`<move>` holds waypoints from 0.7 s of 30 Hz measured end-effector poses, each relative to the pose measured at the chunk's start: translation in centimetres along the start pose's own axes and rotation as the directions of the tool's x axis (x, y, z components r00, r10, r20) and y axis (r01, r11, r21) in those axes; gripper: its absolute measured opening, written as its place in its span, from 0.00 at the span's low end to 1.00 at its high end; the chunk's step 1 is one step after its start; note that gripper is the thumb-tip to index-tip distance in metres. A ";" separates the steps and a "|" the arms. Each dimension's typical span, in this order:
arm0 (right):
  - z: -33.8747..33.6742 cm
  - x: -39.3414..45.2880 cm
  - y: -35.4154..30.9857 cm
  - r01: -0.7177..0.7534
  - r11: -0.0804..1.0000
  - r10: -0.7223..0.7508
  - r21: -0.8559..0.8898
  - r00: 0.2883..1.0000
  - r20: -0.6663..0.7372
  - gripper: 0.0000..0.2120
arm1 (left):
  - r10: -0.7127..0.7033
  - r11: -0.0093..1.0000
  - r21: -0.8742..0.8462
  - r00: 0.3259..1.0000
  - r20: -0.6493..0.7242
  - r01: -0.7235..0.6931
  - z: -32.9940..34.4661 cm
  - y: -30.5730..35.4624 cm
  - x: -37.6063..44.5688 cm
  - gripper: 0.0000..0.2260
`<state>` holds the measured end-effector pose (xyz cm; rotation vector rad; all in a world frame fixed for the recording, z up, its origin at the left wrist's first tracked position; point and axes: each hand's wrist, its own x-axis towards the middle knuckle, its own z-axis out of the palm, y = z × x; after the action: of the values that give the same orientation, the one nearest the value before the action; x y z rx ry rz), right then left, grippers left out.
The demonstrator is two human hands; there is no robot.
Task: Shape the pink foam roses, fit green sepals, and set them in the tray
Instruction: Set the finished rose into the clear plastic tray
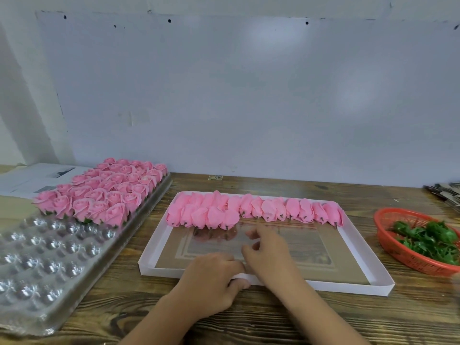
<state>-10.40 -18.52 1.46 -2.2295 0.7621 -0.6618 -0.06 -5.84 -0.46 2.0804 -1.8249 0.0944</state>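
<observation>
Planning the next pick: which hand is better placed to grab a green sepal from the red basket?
Right. The right hand hovers open over the white box, nearer the red basket of green sepals; the left hand grips the box's front edge.

Soft even light, slight blur, wide-angle edge warping.

Dark brown wood-grain tabletop (pixel 286 317), streaked, knots showing, runs across the whole lower view. Directly behind the tabletop stands a pale grey-white wall panel (pixel 236 95), matt, with soft patches of reflected light high and to the right. Small dark holes dot the panel's top edge. Left of the panel, a plain white wall section (pixel 17 95) sits at an angle. Sheets of printed newspaper (pixel 37 178) lie on the tabletop's far left corner, against the wall.
</observation>
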 end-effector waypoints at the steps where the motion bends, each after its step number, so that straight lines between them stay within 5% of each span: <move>1: 0.2 0.8 -0.4 0.002 1.000 -0.002 0.010 1.000 0.005 0.08 | 0.001 1.000 -0.002 1.000 -0.007 -0.001 -0.1 0.1 0.0 0.16; 6: 2.3 4.6 -1.7 -0.045 0.998 0.046 0.049 0.999 -0.018 0.09 | 0.054 0.998 0.023 0.992 -0.116 -0.052 -0.4 0.5 -0.2 0.10; 21: 4.5 7.6 -1.5 -0.065 0.958 0.073 -0.279 0.997 0.020 0.14 | -0.010 1.000 0.002 1.000 -0.022 0.010 0.5 -0.1 -0.1 0.20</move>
<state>-1.72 -20.81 1.49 -2.4458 0.9636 -0.5109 -0.07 -5.89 -0.94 2.0817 -1.8015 0.1161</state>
